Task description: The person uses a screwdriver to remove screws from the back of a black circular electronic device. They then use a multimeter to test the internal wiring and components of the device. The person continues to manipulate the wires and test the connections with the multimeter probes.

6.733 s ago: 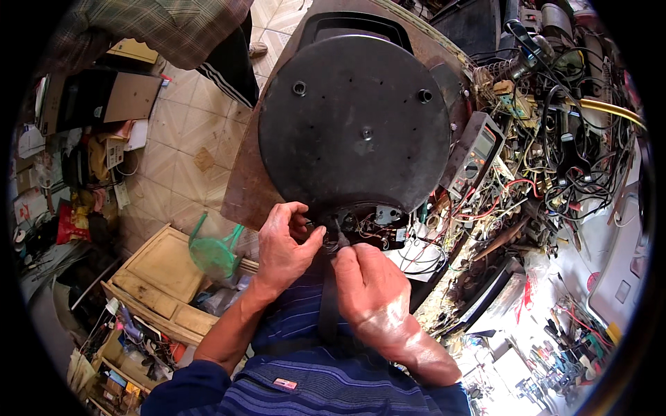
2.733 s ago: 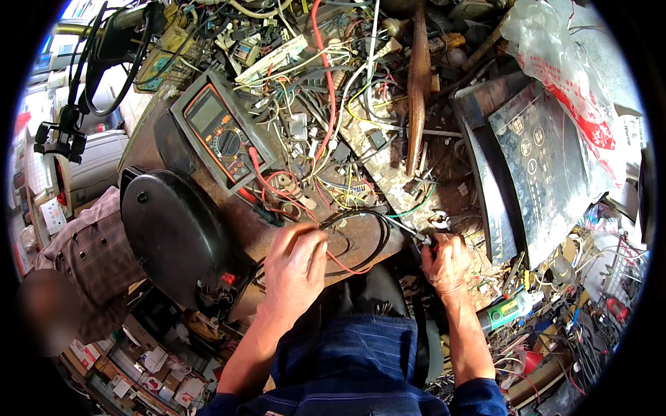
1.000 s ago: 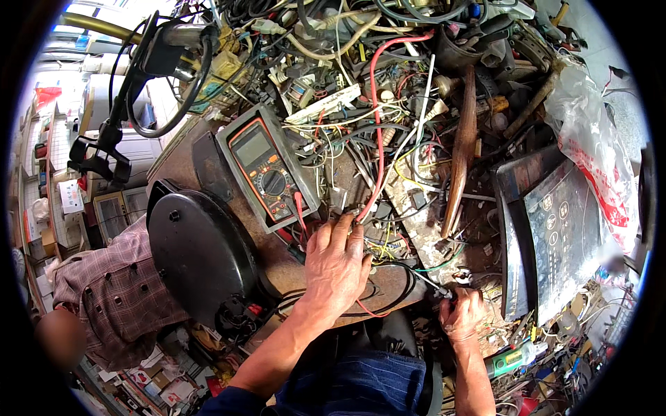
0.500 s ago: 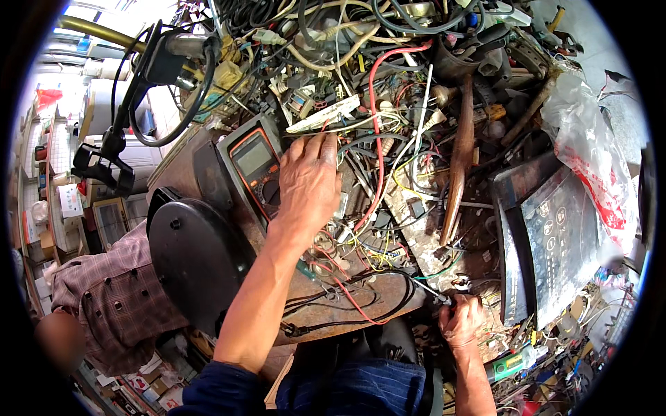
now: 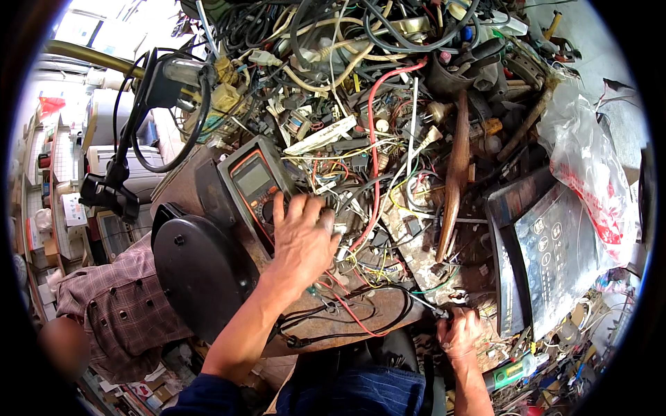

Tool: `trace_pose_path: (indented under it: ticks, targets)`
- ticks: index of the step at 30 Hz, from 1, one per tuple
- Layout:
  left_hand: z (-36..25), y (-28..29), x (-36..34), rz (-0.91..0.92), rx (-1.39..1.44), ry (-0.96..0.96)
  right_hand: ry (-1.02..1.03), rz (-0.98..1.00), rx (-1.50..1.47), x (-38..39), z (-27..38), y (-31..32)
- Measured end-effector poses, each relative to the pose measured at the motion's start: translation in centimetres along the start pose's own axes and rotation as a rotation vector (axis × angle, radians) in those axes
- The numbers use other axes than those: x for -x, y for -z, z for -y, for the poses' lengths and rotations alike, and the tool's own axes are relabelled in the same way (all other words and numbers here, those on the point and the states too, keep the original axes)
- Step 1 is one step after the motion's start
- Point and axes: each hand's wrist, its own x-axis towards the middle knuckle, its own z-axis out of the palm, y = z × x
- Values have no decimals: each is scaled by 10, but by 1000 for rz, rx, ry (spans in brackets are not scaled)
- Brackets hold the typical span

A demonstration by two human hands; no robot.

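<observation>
A grey and orange multimeter with a blank-looking screen leans at the left of the cluttered bench. Right beside its dial is my left hand, palm down with fingers apart; the index fingertip reaches the meter's edge, and nothing shows in its grasp. At the bench's front right, my right hand is closed, fingers curled round the end of a thin metal-shafted tool. Its shaft points to the upper left. The grip hides most of its handle, so its exact kind is unclear. Black cables and a red wire lie between my hands.
A wooden-handled hammer-like tool lies amid tangled wires and parts. Dark printed panels and a clear plastic bag stand at right. At left are a round black cover, a black clamp arm, and a person in a checked garment.
My left hand has drawn back toward me, from above the multimeter's right side down to beside its dial. My right hand has shifted slightly nearer with the tool. The view has tilted a little.
</observation>
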Motion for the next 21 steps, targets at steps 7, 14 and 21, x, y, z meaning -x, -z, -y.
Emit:
trace_pose_path:
  ticks: [7,14,21]
  targets:
    - [-4,8,4,-6,34,20,2,-1,16,1,-1,-1]
    - [-1,-6,-27,53,-136,85,-1,10,11,0,-1,-1]
    - [8,6,-2,144,-224,50,-26,34,27,7,-3,-4]
